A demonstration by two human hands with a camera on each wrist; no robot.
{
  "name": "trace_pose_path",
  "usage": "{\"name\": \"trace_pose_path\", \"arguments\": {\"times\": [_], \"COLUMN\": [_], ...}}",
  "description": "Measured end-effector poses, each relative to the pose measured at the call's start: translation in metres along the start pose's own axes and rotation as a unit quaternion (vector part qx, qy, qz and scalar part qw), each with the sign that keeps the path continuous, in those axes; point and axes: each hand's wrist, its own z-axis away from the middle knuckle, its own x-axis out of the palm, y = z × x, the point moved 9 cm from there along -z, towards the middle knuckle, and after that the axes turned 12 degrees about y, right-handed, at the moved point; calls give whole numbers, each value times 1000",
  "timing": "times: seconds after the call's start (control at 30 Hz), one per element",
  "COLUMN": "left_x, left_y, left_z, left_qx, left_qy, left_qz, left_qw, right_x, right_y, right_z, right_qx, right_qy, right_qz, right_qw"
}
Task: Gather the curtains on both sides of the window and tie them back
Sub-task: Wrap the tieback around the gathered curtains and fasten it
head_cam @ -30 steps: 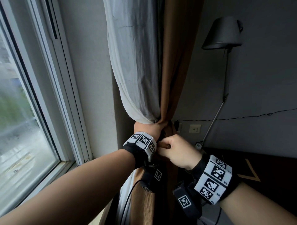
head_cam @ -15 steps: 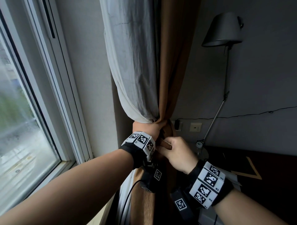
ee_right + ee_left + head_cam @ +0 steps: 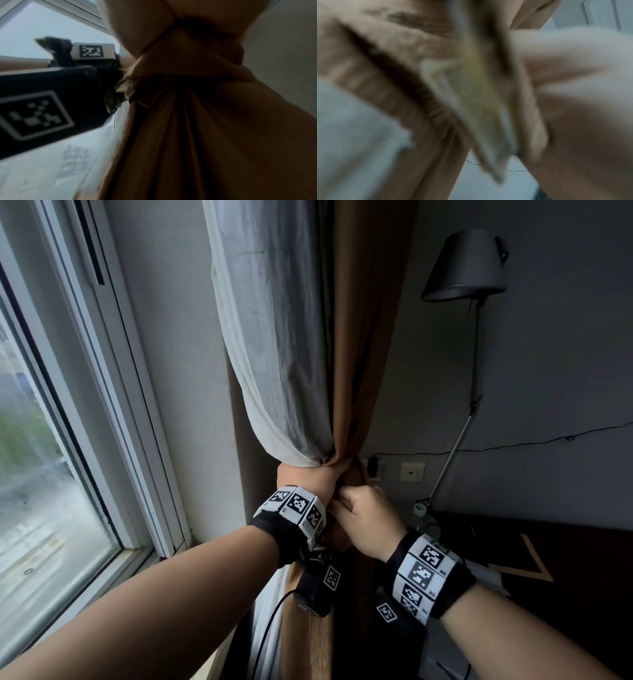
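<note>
A white sheer curtain point(image 3: 274, 337) and a tan curtain point(image 3: 366, 337) hang bunched together right of the window. My left hand point(image 3: 308, 479) grips the gathered bundle at its waist. Just to its right, my right hand point(image 3: 363, 518) is curled on a tan tie-back band point(image 3: 187, 54) that crosses around the bundle; its fingertips are hidden behind the fabric. In the right wrist view the band's frayed end point(image 3: 126, 83) sticks out to the left, beside the left wrist's camera. The left wrist view is blurred and shows tan fabric point(image 3: 385, 54) and a yellowish strip point(image 3: 479, 108).
The window point(image 3: 51, 474) with its white frame fills the left. A floor lamp point(image 3: 466, 265) stands at the right by the grey wall, with a wall socket point(image 3: 412, 472) and a cable behind it. A dark table point(image 3: 565, 559) lies at the lower right.
My right hand has moved up and forward, closer to the left hand, working the band at the bundle's waist. The left hand keeps its grip in the same place.
</note>
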Motion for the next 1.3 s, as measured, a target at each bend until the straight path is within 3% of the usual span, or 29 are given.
{"name": "trace_pose_path", "arguments": {"times": [0.07,0.17,0.33,0.6,0.67,0.73,0.77,0.8,0.9,0.97,1.03,1.13,1.2,1.3], "left_x": [1,2,-4,-2,-4,-6,-7,-7,-5,-8,-14,-14,-14,-16], "left_y": [3,3,0,1,1,1,1,1,0,-8,-22,-35,-42,-44], "left_z": [2,1,-5,-3,-6,-7,-6,-6,-2,-4,-11,-5,0,0], "left_qx": [19,35,36,84,92,82,73,72,101,129,142,199,206,218], "left_qy": [-15,-33,-32,-88,-84,-94,-104,-122,-190,-209,-214,-265,-279,-215], "left_qz": [-4,9,51,72,87,109,125,138,152,156,136,49,-7,-61], "left_qw": [1000,999,998,990,988,986,984,980,965,957,957,942,938,950], "right_x": [-3,-4,10,5,-18,-56,-67,-68,-18,13,29,40,45,51], "right_y": [-6,-4,3,-4,-9,-1,15,36,81,85,80,77,77,80], "right_z": [2,5,15,15,10,2,-2,-8,-17,-11,-8,-8,-9,-11], "right_qx": [-40,-44,-5,-43,-71,-91,-71,-24,168,176,141,115,104,111], "right_qy": [25,35,-94,-90,-10,143,195,201,30,-84,-144,-180,-167,-96], "right_qz": [-25,-35,-62,-48,-62,-82,-89,-112,-272,-286,-263,-253,-244,-238], "right_qw": [999,998,994,994,996,982,974,973,947,938,943,944,950,960]}}
